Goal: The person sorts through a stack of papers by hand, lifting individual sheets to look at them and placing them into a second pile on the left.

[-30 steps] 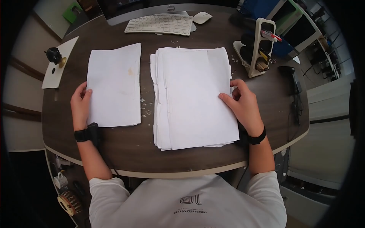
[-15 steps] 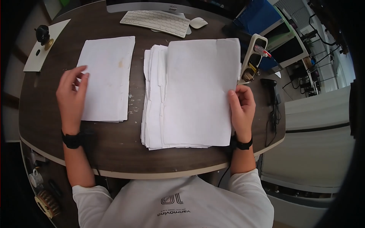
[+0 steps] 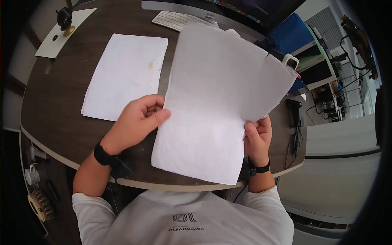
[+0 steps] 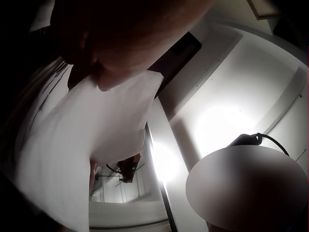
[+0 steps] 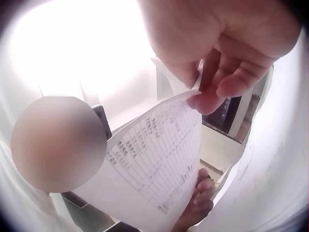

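A large white sheet of paper (image 3: pixel 204 134) is raised over the table in the head view, bent across its middle, its upper half in shade. My right hand (image 3: pixel 258 141) pinches its right edge, thumb on the near face. At the left edge, my left hand (image 3: pixel 139 122) holds it between thumb and curled fingers. The right wrist view shows the sheet's other face with a printed table (image 5: pixel 159 150). To the left lies a thinner pile of white paper (image 3: pixel 122 77) with a brownish stain. The thicker stack is hidden behind the raised sheet in the head view.
A keyboard (image 3: pixel 169 20) and a monitor (image 3: pixel 228 12) stand at the back, partly covered by the sheet. A pen holder (image 3: pixel 290 60) shows behind its right corner. Farther right lies a black corded device (image 3: pixel 295 112). A white board with a black-and-gold object (image 3: pixel 65 22) is at far left.
The sheet has come up off the thick stack and bent. My left hand has moved right from the thin pile to the sheet's left edge. My right hand keeps its pinch, now lower.
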{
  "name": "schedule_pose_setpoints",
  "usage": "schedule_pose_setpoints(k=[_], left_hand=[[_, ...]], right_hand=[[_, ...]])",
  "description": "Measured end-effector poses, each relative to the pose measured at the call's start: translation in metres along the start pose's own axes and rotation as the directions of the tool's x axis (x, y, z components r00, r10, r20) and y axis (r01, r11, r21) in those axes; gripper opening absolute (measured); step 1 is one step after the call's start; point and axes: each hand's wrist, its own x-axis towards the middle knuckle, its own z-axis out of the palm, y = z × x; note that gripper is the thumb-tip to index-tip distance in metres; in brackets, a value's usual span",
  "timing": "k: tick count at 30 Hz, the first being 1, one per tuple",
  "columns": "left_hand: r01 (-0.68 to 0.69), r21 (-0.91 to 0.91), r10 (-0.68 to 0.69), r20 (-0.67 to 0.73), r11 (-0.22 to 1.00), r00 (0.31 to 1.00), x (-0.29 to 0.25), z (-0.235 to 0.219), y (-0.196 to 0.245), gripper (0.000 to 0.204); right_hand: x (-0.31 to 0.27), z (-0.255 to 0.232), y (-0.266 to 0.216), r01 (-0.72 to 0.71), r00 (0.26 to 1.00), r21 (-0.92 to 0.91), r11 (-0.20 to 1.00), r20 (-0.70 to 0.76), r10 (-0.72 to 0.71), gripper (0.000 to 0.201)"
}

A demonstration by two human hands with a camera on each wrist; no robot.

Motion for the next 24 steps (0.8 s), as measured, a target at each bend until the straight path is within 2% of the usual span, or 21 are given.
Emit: schedule_pose_setpoints(k=[1, 2, 3, 4, 5, 6, 7, 8, 10, 11, 12, 14, 15, 16, 17, 18, 19, 21, 24], left_hand=[[0.08, 0.046, -0.081, 0.033, 0.996, 0.996, 0.0, -0.01, 0.008, 0.019], [0.084, 0.045, -0.085, 0.023, 0.995, 0.996, 0.0, -0.016, 0.014, 0.019], [0.108, 0.003, -0.108, -0.064, 0.994, 0.992, -0.001, -0.022, 0.019, 0.018], [0.128, -0.038, -0.132, -0.149, 0.991, 0.98, 0.0, -0.029, 0.023, 0.017], [0.068, 0.031, -0.06, -0.211, 0.997, 0.976, 0.002, -0.042, 0.023, 0.016], [0.05, -0.032, -0.056, -0.232, 0.998, 0.971, 0.004, -0.063, 0.019, 0.018], [0.011, -0.035, -0.022, -0.316, 0.999, 0.948, 0.004, -0.077, 0.02, 0.019], [-0.027, -0.036, 0.011, -0.397, 0.999, 0.918, 0.004, -0.088, 0.021, 0.02], [-0.062, 0.042, 0.074, -0.465, 0.997, 0.882, 0.001, -0.119, 0.02, 0.025], [-0.039, 0.102, 0.086, -0.514, 0.994, 0.853, 0.0, -0.129, 0.02, 0.026], [-0.041, 0.107, 0.091, -0.519, 0.993, 0.85, 0.001, -0.139, 0.017, 0.026], [0.043, 0.361, 0.174, -0.547, 0.932, 0.819, 0.003, -0.155, 0.008, 0.026], [0.045, 0.361, 0.174, -0.548, 0.931, 0.818, 0.004, -0.159, 0.003, 0.026], [0.097, 0.497, 0.227, -0.551, 0.862, 0.803, 0.006, -0.162, -0.001, 0.026], [0.152, 0.618, 0.279, -0.543, 0.771, 0.792, 0.007, -0.163, -0.004, 0.026], [0.155, 0.62, 0.277, -0.543, 0.77, 0.793, 0.008, -0.163, -0.009, 0.026], [0.169, 0.636, 0.289, -0.549, 0.753, 0.784, 0.01, -0.164, -0.012, 0.025], [0.179, 0.656, 0.307, -0.554, 0.733, 0.774, 0.012, -0.164, -0.01, 0.025], [0.2, 0.682, 0.315, -0.551, 0.703, 0.773, 0.014, -0.155, -0.009, 0.025]], right_hand=[[-0.002, -0.012, 0.006, 0.049, 0.997, -0.026, 0.998, 0.053, -0.047, 0.03], [-0.001, -0.011, 0.007, 0.097, 0.99, -0.048, 0.994, 0.106, -0.091, 0.027], [0.001, -0.007, 0.0, 0.088, 0.98, 0.022, 0.996, 0.174, -0.09, 0.017], [0.005, -0.007, 0.001, 0.082, 0.98, 0.029, 0.996, 0.18, -0.086, 0.017], [0.01, -0.012, 0.002, 0.086, 0.993, -0.009, 0.996, 0.087, -0.085, 0.012], [0.015, -0.017, 0.002, 0.087, 0.996, -0.048, 0.995, -0.01, -0.088, 0.009], [0.021, -0.021, 0.001, 0.07, 0.994, -0.157, 0.985, -0.074, -0.083, 0.008], [0.026, -0.026, 0.003, 0.068, 0.994, -0.153, 0.986, -0.075, -0.08, 0.008], [0.035, -0.036, 0.013, 0.053, 0.988, -0.404, 0.913, -0.113, -0.107, 0.011], [0.038, -0.037, 0.017, 0.034, 0.988, -0.459, 0.888, -0.118, -0.099, 0.015], [0.04, -0.037, 0.02, 0.038, 0.989, -0.455, 0.89, -0.113, -0.1, 0.015], [0.041, -0.037, 0.025, 0.061, 0.991, -0.654, 0.754, -0.052, -0.124, 0.021], [0.041, -0.037, 0.025, 0.052, 0.991, -0.697, 0.716, -0.051, -0.121, 0.033], [0.041, -0.035, 0.025, 0.05, 0.992, -0.696, 0.717, -0.051, -0.119, 0.033], [0.04, -0.033, 0.022, 0.07, 0.993, -0.771, 0.633, -0.003, -0.114, 0.04], [0.039, -0.03, 0.019, 0.093, 0.994, -0.835, 0.543, 0.044, -0.103, 0.047], [0.037, -0.026, 0.016, 0.092, 0.994, -0.833, 0.545, 0.042, -0.103, 0.047], [0.035, -0.019, 0.011, -0.041, 0.999, -0.822, 0.568, -0.02, 0.044, 0.06], [0.035, -0.021, 0.011, -0.058, 0.997, -0.792, 0.608, -0.02, 0.07, 0.067]])
